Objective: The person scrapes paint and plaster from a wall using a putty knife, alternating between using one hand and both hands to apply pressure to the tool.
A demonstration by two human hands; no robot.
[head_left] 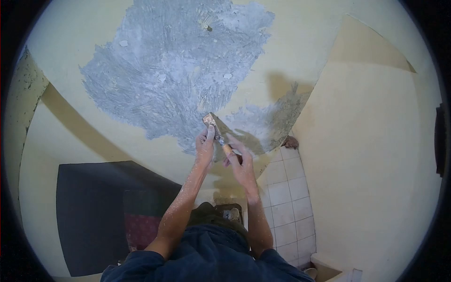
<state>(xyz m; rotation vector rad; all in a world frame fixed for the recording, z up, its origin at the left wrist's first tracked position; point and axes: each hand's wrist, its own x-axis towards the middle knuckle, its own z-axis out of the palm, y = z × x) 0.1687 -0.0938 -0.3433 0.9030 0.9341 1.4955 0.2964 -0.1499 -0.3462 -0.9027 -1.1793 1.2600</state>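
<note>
A scraper with an orange-brown handle and a pale, crusted blade is held up in front of the wall. My left hand is closed at the blade end, its thumb lying against the metal. My right hand is at the handle, some fingers stretched out and slightly blurred; how firmly it grips is hard to see. White dust speckles both forearms. Behind the hands, the cream wall has a large grey scraped patch with rough edges and a few white spots.
A smooth cream wall stands at the right. White floor tiles show below, with a brown lump at the corner. A dark opening lies at the lower left. Near my feet is a dark-rimmed container.
</note>
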